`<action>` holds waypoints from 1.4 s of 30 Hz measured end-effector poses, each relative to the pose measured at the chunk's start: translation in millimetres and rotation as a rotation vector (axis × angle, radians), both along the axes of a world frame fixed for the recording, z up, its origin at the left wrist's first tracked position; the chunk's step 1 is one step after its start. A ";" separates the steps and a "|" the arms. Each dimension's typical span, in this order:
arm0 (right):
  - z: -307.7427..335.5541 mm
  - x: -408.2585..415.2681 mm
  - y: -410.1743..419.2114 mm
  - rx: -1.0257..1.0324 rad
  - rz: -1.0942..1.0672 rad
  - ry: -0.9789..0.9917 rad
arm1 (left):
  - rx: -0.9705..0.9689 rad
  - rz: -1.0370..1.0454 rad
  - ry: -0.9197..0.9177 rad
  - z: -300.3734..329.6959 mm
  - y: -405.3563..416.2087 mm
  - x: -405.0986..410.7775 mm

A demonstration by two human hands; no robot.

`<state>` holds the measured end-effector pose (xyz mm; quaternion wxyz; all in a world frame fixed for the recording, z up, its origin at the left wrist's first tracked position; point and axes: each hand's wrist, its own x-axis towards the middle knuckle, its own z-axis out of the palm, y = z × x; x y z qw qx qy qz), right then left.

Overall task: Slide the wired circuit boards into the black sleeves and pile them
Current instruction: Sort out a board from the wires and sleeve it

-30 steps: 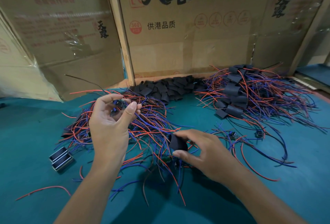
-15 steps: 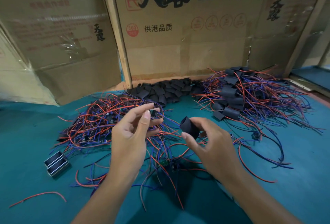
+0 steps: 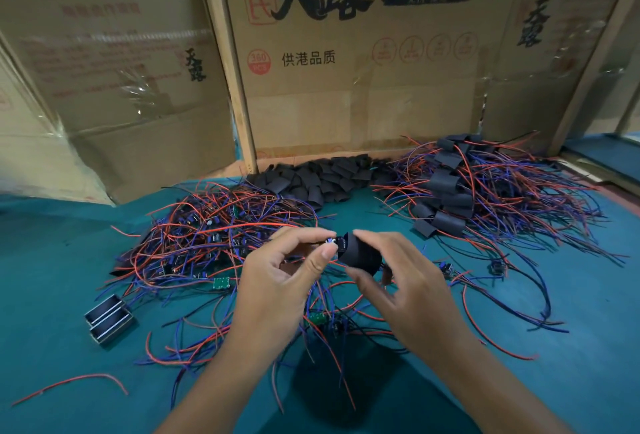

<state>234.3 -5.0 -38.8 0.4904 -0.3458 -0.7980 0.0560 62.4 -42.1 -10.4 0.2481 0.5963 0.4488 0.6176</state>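
Note:
My left hand [image 3: 277,281] pinches a small wired circuit board [image 3: 333,242] between thumb and forefinger, its red and blue wires trailing down. My right hand [image 3: 405,291] grips a black sleeve [image 3: 358,253] with its open mouth facing the board. The board's tip sits at the sleeve's opening. Behind my left hand lies a tangled pile of bare wired boards [image 3: 207,236]. A heap of empty black sleeves [image 3: 318,179] lies at the back. At the right rear is the pile of sleeved boards [image 3: 464,191].
The green table cloth [image 3: 52,260] carries two small metal-edged black boxes [image 3: 109,319] at the left and a loose red wire [image 3: 69,381] near the front. Loose boards [image 3: 446,269] lie right of my hands. Cardboard boxes [image 3: 346,53] wall the back.
Both hands have come together in front of me: the left carried the board rightward from the wire pile, the right lifted the sleeve up to meet it.

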 end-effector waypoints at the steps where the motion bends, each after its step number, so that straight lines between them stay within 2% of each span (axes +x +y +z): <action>1: 0.6 0.3 0.1 0.000 -0.009 -0.005 | -0.005 -0.004 -0.019 0.7 -0.4 -0.1; 14: 4.0 1.9 -0.4 0.002 0.027 -0.084 | -0.049 -0.052 0.010 -3.5 2.0 0.2; 23: 7.1 10.6 4.0 -0.001 0.086 -0.116 | -0.059 -0.004 0.234 -4.9 -0.1 -0.1; 32: 6.5 9.6 2.8 -0.061 0.099 -0.161 | -0.137 -0.125 0.176 -1.5 0.3 -6.1; 42: 7.5 8.1 2.1 -0.114 0.106 -0.194 | -0.185 -0.180 0.251 -5.5 0.1 -1.2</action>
